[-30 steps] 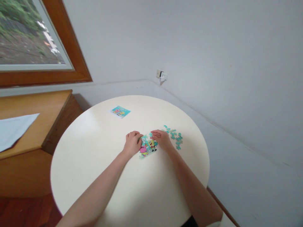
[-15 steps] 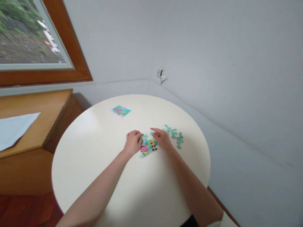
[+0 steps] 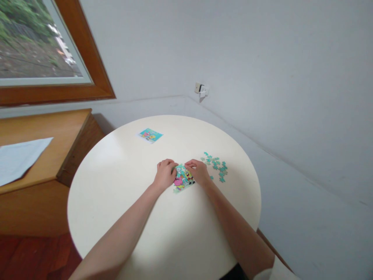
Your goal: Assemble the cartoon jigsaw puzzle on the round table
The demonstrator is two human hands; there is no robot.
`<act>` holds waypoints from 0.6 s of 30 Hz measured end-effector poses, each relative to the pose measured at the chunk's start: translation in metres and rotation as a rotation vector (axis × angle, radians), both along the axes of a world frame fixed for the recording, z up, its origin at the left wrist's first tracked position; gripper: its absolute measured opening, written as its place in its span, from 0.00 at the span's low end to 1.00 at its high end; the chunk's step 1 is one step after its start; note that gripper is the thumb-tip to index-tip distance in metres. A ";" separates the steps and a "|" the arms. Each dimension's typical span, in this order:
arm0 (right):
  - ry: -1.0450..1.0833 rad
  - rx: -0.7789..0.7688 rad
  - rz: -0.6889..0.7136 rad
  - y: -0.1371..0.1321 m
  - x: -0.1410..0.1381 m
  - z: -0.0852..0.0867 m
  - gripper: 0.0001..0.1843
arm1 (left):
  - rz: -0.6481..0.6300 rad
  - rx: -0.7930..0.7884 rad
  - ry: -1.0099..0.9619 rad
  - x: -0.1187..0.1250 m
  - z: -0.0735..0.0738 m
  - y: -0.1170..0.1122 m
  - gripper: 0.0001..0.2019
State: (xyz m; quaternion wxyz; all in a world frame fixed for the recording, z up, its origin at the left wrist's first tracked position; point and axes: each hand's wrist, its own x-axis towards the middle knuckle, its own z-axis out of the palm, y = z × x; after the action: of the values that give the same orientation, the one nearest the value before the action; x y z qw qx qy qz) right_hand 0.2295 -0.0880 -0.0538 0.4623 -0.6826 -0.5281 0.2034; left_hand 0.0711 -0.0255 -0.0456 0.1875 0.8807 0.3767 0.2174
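Note:
A partly joined jigsaw puzzle (image 3: 181, 179) with yellow and pink cartoon figures on teal lies flat on the round white table (image 3: 116, 186). My left hand (image 3: 166, 173) rests along its left edge, fingers curled and closed against the pieces. At the puzzle's upper right edge is my right hand (image 3: 197, 171), its thumb and fingertips brought together on a small teal piece, mostly hidden by the fingers. Several loose teal puzzle pieces (image 3: 223, 169) are scattered just right of my right hand.
A small picture card (image 3: 150, 135) with the same cartoon scene lies toward the table's far left. Left of the table stands a wooden cabinet (image 3: 70, 136) with a pale cloth or sheet (image 3: 23, 157) on it. A wall socket with a plug (image 3: 202, 91) is behind.
My right hand's extended index finger has bent in, and its fingertips now meet at the puzzle's upper edge. My left hand stays on the left edge. The view has shifted slightly.

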 end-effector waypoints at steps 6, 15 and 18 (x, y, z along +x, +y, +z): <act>-0.095 -0.032 -0.020 -0.001 -0.003 0.004 0.03 | -0.004 0.014 -0.020 0.000 -0.003 0.001 0.15; -0.286 -0.085 -0.031 0.003 -0.003 0.002 0.04 | -0.012 0.014 -0.009 0.000 -0.003 0.002 0.15; -0.363 -0.114 -0.040 0.002 -0.005 0.005 0.04 | -0.012 0.016 -0.010 0.000 -0.003 0.001 0.15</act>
State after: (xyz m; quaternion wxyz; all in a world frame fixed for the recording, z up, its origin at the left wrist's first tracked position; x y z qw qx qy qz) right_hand 0.2244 -0.0858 -0.0493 0.3240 -0.7436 -0.5767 0.0971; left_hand 0.0709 -0.0240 -0.0486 0.1837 0.8834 0.3686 0.2235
